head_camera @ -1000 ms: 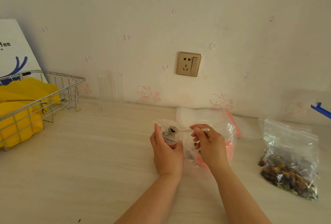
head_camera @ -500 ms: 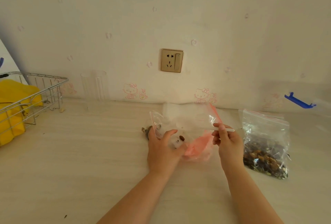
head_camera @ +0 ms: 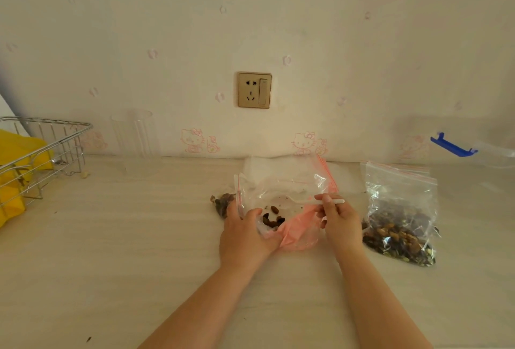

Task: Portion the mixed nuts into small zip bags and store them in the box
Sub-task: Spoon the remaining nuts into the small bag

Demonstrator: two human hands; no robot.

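The task was judged to be at an early stage. One small zip bag was held open on the surface by the left hand, its fingers curled round the bag's edge, with only a few nuts lying inside. One white plastic spoon was pinched by the right hand, its bowl inside the bag's mouth. One filled small bag was seen just left of the open one. One large supply bag, still well stocked, stood to the right. The box could not be identified with certainty; one blue clip was visible far right.
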